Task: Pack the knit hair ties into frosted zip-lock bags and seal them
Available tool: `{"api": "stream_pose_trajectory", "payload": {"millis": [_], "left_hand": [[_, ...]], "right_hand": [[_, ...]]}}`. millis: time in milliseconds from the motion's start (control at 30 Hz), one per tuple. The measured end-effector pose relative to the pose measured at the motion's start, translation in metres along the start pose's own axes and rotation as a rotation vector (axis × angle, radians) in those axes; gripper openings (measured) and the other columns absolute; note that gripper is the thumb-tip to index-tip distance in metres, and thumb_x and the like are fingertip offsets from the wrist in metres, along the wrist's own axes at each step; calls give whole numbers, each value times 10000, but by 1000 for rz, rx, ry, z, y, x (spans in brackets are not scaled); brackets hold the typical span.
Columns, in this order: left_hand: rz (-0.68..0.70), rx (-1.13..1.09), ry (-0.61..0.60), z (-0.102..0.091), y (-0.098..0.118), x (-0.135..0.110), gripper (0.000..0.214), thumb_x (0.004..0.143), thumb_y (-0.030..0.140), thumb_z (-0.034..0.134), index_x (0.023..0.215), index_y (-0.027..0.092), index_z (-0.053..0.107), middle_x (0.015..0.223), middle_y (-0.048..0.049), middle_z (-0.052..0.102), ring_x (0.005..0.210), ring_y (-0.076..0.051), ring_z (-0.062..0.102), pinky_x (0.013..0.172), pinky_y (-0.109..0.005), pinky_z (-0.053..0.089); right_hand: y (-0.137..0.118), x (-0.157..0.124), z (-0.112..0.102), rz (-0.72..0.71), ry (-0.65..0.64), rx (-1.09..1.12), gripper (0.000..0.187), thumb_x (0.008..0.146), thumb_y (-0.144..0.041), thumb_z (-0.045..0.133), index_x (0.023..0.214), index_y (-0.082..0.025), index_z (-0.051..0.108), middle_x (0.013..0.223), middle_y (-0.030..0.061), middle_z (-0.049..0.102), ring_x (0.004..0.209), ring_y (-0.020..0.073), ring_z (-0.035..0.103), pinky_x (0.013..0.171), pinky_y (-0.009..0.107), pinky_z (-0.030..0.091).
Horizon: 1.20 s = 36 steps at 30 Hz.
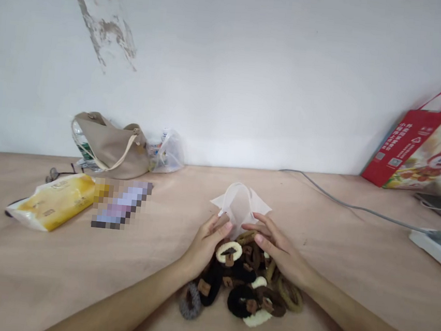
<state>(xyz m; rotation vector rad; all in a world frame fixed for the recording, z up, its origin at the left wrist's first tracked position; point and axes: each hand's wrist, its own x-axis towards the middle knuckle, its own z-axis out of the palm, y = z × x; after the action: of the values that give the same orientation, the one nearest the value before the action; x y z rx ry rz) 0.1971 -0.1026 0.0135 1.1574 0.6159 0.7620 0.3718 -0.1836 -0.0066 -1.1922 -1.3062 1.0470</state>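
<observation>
On the table [156, 263], a yellow tissue pack [55, 200] and a beige handbag [109, 147] are found at far left, well apart from the work. The left hand [207, 242] is closed by its fingertips on the near edge of a small clear bag [239, 204], which stands at centre just beyond a pile of hair ties [240, 287]. The right hand [278, 249] is laid against the opposite edge; whether it is pinched there cannot be told. The bag is judged light, limp and slippery, and best held at its rim. The hair ties are judged soft, springy and easily pinched anywhere. A cable [357, 205] and a red shopping bag [421, 148] lie at right.
</observation>
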Motion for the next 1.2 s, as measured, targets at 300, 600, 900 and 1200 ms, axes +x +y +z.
{"api": "stream_pose_trajectory", "payload": {"millis": [300,600,900,1200], "left_hand": [[-9,18,14,15,-2,-42,483,743,430,712,1149,187,615,1114,-73,674,1113,-275,572,965,-352,424],[-69,39,164,5,-6,-62,470,719,359,697,1155,201,619,1087,-77,673,1058,-276,596,903,-374,461],[462,619,375,-14,16,-21,167,765,305,583,760,205,717,903,-44,594,949,-216,546,878,-311,420],[324,438,234,6,12,-22,233,875,372,493,901,186,631,828,-13,623,846,-190,562,758,-257,426]], "right_hand": [[-8,-42,16,90,-41,51,507,897,-460,518,1344,-308,334,1284,82,559,1224,197,477,1042,428,322],[-5,-57,21,69,295,-38,400,849,-483,557,1170,-245,570,1041,82,674,985,234,619,873,383,471],[-18,-26,-13,-193,658,-150,228,806,-456,609,884,-247,654,955,40,644,927,213,563,815,331,432],[-18,-26,8,-106,697,105,237,853,-500,536,896,-267,542,856,-10,634,814,171,577,725,282,439]]}}
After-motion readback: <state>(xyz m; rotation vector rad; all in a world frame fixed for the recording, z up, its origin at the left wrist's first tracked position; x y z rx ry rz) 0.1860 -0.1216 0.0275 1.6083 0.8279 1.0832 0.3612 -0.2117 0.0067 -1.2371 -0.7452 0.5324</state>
